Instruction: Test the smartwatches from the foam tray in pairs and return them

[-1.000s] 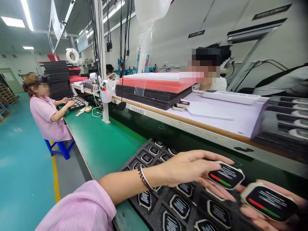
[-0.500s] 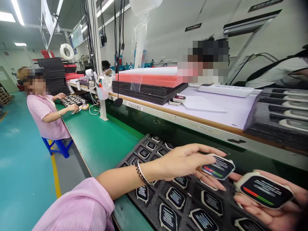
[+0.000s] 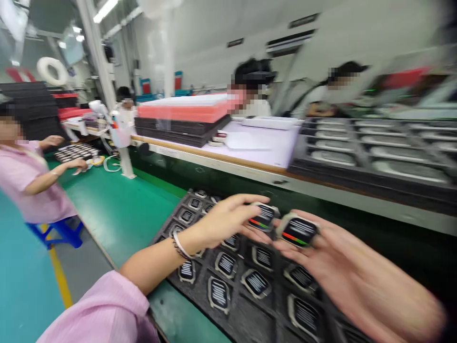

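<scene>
My left hand (image 3: 221, 221) pinches a small device with a lit screen (image 3: 262, 217), showing a red and green bar. My right hand (image 3: 342, 264) holds a second lit device (image 3: 299, 231) right beside the first; the two devices nearly touch. Both are held just above a black foam tray (image 3: 246, 312) whose pockets hold several of the same devices with white text on their screens. The tray lies on a green conveyor surface (image 3: 124, 205). The picture is smeared by motion.
A raised shelf (image 3: 257, 155) behind the conveyor carries stacked black and red foam sheets (image 3: 182, 116) and more black trays of devices (image 3: 374, 152). A co-worker in pink (image 3: 32, 181) sits at left by another tray. Two more people sit beyond the shelf.
The view swung to the right. My right hand came in from the lower right edge and brought its device next to the one in my left hand.
</scene>
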`<state>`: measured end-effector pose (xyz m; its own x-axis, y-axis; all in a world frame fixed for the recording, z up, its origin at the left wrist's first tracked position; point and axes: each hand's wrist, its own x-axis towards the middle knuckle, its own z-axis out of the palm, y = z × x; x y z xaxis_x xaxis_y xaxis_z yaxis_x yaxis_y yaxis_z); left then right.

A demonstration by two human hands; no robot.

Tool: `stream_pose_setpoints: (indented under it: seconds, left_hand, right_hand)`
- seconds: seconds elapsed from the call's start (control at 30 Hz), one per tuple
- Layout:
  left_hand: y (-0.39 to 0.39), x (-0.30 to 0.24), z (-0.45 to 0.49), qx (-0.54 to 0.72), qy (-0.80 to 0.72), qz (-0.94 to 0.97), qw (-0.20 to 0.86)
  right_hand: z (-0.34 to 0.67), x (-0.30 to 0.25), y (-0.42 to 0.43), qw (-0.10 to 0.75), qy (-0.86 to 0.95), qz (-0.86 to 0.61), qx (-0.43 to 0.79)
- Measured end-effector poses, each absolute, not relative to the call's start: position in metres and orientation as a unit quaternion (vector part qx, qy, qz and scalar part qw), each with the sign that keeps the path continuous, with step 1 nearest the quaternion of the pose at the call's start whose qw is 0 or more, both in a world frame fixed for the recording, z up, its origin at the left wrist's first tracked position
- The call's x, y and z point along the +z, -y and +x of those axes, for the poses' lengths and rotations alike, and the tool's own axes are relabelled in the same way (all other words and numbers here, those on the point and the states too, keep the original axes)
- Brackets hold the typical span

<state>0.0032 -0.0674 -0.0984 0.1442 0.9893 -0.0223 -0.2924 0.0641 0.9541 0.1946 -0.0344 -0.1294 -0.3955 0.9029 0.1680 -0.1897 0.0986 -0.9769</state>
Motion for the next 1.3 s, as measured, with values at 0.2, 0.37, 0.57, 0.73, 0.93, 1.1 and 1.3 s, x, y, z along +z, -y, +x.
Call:
stream_pose_setpoints:
  seconds: [0.2, 0.37, 0.57, 0.73, 0.93, 1.1, 1.3]
  left_hand:
    - [0.0623, -0.1062, 0.0008, 0.551, -0.348, 0.481, 0.587]
    - [0.0622, -0.1046, 0.0012, 0.553, -0.345, 0.504, 0.566]
    - [0.0622, -0.105, 0.0041, 0.557, -0.344, 0.515, 0.554]
    - [0.0596, -0.1084, 0.0049, 0.56, -0.346, 0.525, 0.539]
    - [0.0603, -0.1097, 0.0062, 0.563, -0.352, 0.534, 0.524]
    - [0.0615, -0.1083, 0.0077, 0.564, -0.356, 0.537, 0.516]
    - [0.0616, -0.1087, 0.0086, 0.573, -0.352, 0.544, 0.503]
  right_hand:
    - [0.19, -0.115, 0.0431, 0.483, 0.487, -0.247, 0.685]
    - [0.1924, -0.1171, 0.0433, 0.485, 0.485, -0.223, 0.693]
    - [0.1941, -0.1174, 0.0422, 0.483, 0.489, -0.209, 0.695]
    - [0.1928, -0.1173, 0.0424, 0.482, 0.492, -0.207, 0.695]
    - [0.1914, -0.1159, 0.0434, 0.487, 0.491, -0.211, 0.691]
    - [0.1908, -0.1155, 0.0447, 0.488, 0.492, -0.215, 0.688]
    - [0.191, -0.1149, 0.0455, 0.494, 0.503, -0.212, 0.677]
